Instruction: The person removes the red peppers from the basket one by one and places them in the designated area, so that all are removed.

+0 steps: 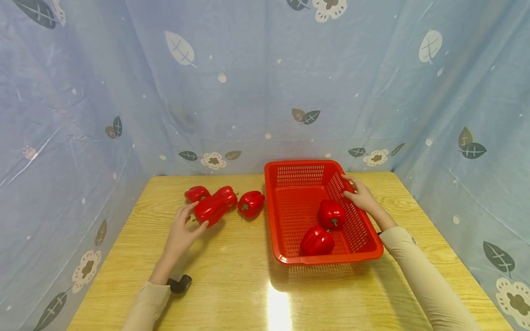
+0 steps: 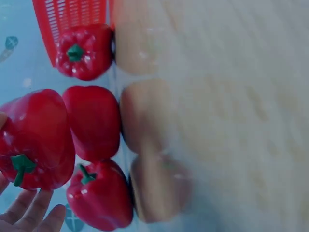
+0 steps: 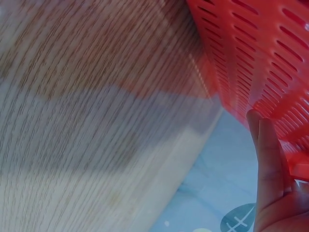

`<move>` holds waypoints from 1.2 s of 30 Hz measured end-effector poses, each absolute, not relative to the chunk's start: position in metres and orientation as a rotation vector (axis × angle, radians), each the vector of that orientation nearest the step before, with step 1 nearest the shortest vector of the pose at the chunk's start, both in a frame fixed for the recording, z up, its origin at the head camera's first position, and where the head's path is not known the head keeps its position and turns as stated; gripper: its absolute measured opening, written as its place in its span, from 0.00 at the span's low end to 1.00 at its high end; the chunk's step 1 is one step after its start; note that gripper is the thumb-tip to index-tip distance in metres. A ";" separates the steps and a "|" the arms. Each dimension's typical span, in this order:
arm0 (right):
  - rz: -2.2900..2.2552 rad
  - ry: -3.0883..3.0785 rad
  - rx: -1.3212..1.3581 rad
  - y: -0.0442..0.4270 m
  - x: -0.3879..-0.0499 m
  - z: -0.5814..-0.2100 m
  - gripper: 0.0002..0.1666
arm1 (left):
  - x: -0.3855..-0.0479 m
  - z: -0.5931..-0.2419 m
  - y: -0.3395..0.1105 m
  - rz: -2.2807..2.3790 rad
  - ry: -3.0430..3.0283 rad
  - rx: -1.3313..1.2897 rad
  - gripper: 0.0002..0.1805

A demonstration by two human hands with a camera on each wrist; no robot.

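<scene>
My left hand (image 1: 182,232) holds a red bell pepper (image 2: 38,137) between thumb and fingers, its green stem showing in the left wrist view. Beside it on the table are three more red bell peppers: one at the left (image 1: 196,193), one partly hidden behind the held pepper (image 1: 229,195), and one near the basket (image 1: 251,205). My right hand (image 1: 365,198) grips the right rim of a red plastic basket (image 1: 331,259), with fingers (image 3: 270,159) along the outside of its slotted wall. Inside the basket lie two red bell peppers, one farther back (image 1: 332,213) and one nearer (image 1: 316,242).
The basket stands on a light wooden table (image 1: 232,285), right of the loose peppers. A blue patterned curtain (image 1: 248,92) hangs behind the table and along both sides. Dark straps (image 1: 180,284) circle the wrists.
</scene>
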State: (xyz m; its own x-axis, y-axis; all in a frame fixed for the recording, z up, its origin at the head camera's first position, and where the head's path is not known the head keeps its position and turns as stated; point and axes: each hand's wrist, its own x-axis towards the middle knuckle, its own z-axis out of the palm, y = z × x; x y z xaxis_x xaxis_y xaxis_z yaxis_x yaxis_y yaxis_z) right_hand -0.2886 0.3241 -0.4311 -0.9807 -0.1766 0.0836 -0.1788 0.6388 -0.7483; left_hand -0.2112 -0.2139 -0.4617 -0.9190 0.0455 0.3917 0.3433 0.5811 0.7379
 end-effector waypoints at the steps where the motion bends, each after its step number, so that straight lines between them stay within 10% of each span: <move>1: 1.297 -2.842 0.308 0.324 -0.289 -0.431 0.33 | -0.211 -0.463 -0.216 -1.264 -2.489 -0.310 0.33; 36: 1.250 -2.860 0.298 0.324 -0.290 -0.433 0.33 | -0.195 -0.476 -0.267 -1.343 -2.630 -0.187 0.34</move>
